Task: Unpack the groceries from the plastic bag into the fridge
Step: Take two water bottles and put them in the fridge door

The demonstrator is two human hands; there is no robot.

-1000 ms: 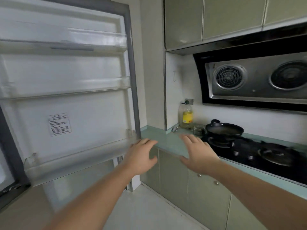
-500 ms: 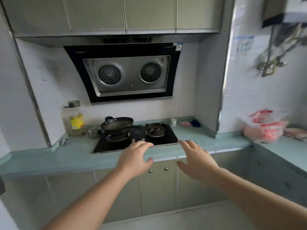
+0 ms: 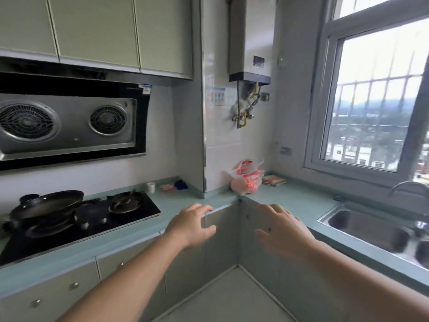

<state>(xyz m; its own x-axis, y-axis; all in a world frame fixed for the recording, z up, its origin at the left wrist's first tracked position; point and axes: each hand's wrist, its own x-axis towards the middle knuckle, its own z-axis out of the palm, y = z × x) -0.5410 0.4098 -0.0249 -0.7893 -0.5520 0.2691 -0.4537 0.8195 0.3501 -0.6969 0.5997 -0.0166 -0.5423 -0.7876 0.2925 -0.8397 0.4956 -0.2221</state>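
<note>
A clear plastic bag [image 3: 246, 182] with red and white packets inside sits in the far corner of the teal counter [image 3: 287, 198]. A flat packet [image 3: 274, 180] lies on the counter just right of the bag. My left hand [image 3: 191, 225] and my right hand [image 3: 282, 231] are held out in the air in front of me, fingers relaxed and holding nothing. Both hands are well short of the bag. The fridge is out of view.
A black hob [image 3: 88, 219] with a frying pan [image 3: 46, 204] is on the left. A steel sink [image 3: 373, 228] with a tap [image 3: 408, 187] is on the right under the window. A small white cup [image 3: 151, 187] stands behind the hob.
My view has swung right, from the open fridge door past the hob to the counter corner with the bag. Both hands stay out in front, holding nothing.
</note>
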